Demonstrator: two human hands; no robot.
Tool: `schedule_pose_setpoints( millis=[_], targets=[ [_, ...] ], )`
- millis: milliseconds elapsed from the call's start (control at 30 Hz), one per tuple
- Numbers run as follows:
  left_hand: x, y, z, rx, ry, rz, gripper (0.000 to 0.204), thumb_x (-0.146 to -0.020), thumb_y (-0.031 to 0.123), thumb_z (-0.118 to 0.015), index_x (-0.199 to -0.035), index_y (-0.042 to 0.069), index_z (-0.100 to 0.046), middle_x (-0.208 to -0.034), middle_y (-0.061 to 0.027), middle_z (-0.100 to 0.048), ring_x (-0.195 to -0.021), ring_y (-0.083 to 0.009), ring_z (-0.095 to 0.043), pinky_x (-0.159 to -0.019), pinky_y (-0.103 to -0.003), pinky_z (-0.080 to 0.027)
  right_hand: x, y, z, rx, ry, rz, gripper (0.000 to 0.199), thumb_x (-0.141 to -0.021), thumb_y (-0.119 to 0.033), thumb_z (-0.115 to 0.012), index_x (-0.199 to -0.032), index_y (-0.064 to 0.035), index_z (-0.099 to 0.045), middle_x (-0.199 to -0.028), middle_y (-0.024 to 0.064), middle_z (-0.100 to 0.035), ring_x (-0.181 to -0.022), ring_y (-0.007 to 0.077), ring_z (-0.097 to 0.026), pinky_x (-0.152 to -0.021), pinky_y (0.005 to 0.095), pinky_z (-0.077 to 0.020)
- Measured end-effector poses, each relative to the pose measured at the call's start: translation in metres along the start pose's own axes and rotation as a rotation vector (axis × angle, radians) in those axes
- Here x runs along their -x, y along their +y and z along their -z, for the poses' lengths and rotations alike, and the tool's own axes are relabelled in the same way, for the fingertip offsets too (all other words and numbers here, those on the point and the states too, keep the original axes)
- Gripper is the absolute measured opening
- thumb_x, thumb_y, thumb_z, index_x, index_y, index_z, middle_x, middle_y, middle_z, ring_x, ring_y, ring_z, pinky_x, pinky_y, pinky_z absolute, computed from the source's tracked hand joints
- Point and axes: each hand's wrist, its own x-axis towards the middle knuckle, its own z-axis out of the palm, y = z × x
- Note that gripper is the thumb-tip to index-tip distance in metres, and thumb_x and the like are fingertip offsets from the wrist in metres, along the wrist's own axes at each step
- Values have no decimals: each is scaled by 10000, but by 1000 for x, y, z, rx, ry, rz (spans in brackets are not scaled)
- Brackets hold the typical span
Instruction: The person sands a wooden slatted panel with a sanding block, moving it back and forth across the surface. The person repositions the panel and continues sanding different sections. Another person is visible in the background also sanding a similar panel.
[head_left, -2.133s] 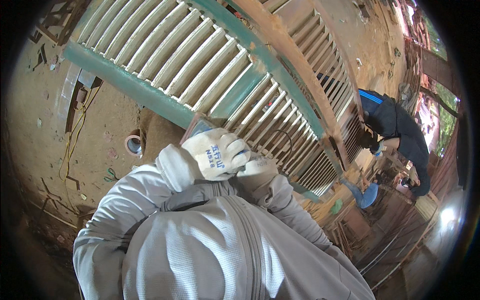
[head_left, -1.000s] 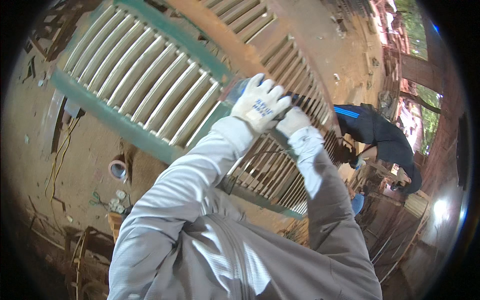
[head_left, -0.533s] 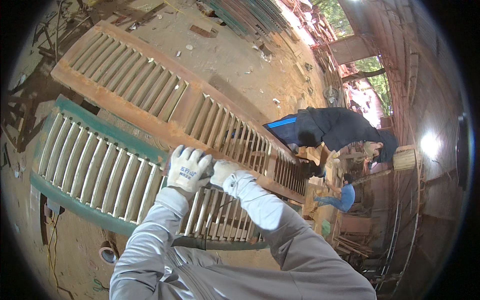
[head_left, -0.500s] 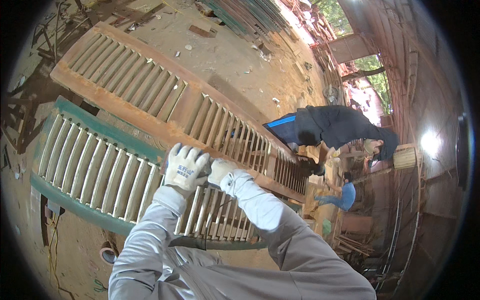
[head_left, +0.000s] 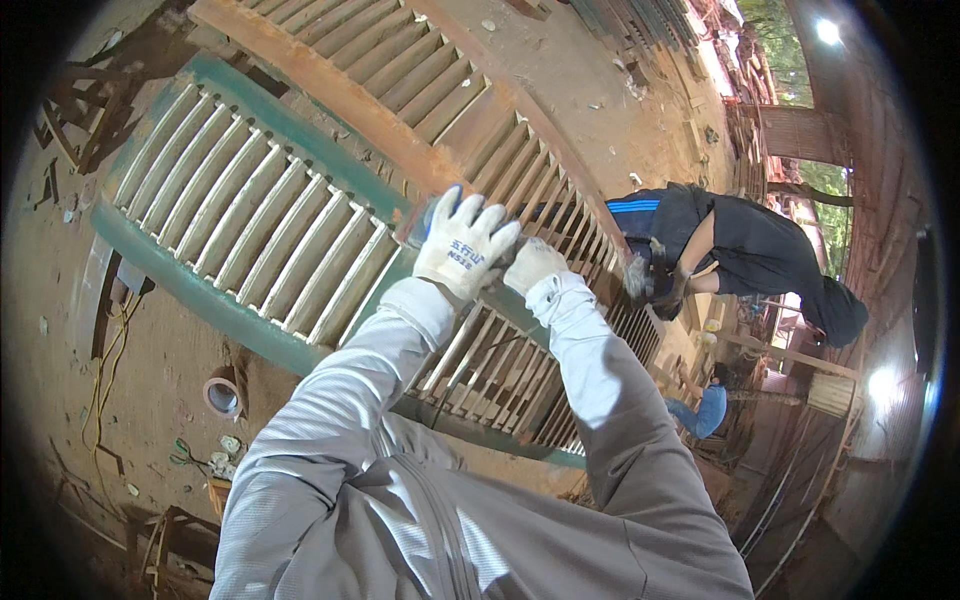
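Note:
Both my hands wear white work gloves and are closed round a hand-held power sander, mostly hidden by the gloves. My left hand lies over its front, and my right hand grips the end nearer my right. The sander rests on the upper long edge of a green louvered shutter, close to its middle cross rail. Bare, brownish wood shows beside the tool. Worn, whitish slats fill the shutter on both sides of that rail. A thin dark cord runs down across the slats toward me.
A brown louvered shutter lies alongside, just beyond the green one. At its right end a co-worker in dark clothes bends over it; another person in blue is farther off. A tape roll and yellow cord lie at lower left.
My view has turned, so the shutters and hands appear shifted. Both hands stay closed on the sander, at about the same stretch of the green edge. The co-worker's head is now bent lower.

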Motion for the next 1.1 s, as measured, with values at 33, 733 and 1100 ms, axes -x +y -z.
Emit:
schedule_pose_setpoints(
  millis=[33, 733, 1100],
  targets=[
    [-1, -2, 0, -15, 2, 4, 685, -750, 404, -838, -1365, 231, -592, -1350, -59, -579, -1371, -318, -471, -1220, -588, -261, -5, -6, -3, 30, 41, 9, 381, -831, -234, -653, -1150, -48, -745, -1216, 235, -720, -1174, 386, -681, -1005, 459, -544],
    [-4, -56, 30, -181, 35, -78, 668, -732, 392, -852, -1338, 255, -608, -1349, -20, -597, -1361, -267, -489, -1226, -558, -269, -23, -51, 8, -119, 109, 97, 404, -857, -312, -670, -1179, -78, -736, -1209, 214, -725, -1171, 379, -677, -1002, 466, -542],
    [-4, 20, -17, 139, 10, -123, 668, -737, 333, -821, -1359, 227, -604, -1361, -64, -594, -1333, -313, -507, -1200, -575, -297, 19, 43, -16, -2, 31, -17, 475, -806, -341, -730, -1170, -35, -716, -1184, 248, -721, -1145, 409, -679, -975, 488, -547]
  ],
)
